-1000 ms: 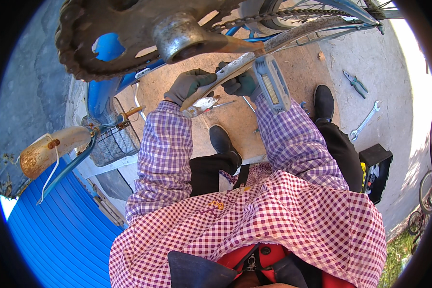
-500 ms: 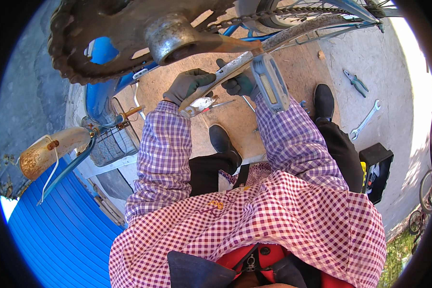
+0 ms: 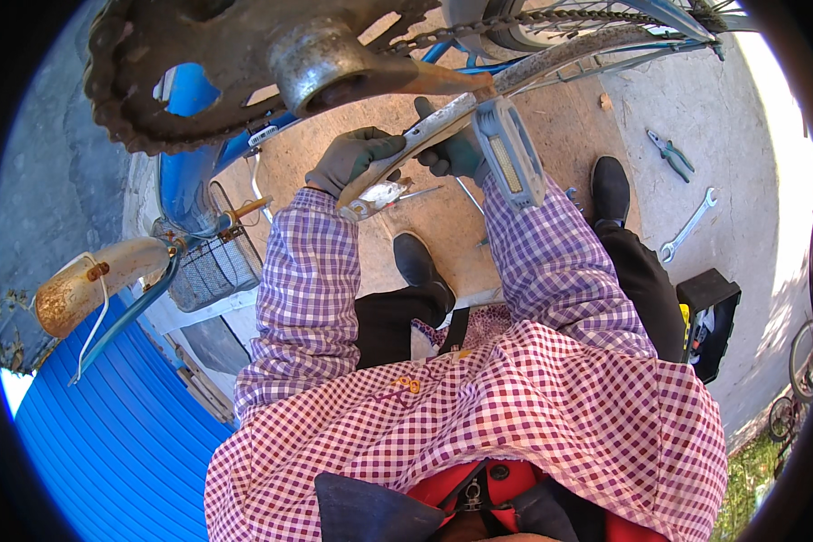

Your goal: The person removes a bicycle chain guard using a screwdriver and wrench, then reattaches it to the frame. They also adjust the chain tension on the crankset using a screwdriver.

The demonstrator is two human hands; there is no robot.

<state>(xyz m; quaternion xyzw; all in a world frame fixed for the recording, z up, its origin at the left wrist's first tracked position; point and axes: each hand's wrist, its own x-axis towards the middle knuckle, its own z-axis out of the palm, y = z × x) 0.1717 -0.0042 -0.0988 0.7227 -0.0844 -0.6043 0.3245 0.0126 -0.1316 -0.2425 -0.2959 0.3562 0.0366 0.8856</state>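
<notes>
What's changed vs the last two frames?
Chainring sits farther left in view, perhaps from head motion. A digit of the right hand now extends farther up past the metal strip. No hold visibly taken or released. Unchanged: left hand on the strip, pliers, wrench.

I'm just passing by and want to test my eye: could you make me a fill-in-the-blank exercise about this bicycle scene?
1. The left hand, gripping the curved chain guard, wears a gray ____.
2. Two tools lie loose on the ground at the right: a wrench and a pair of ____.
3. The wire-mesh basket is on the picture's ____ side.
4. The corrugated sheet at the lower left is coloured ____.

Missing words: glove; pliers; left; blue.
</notes>
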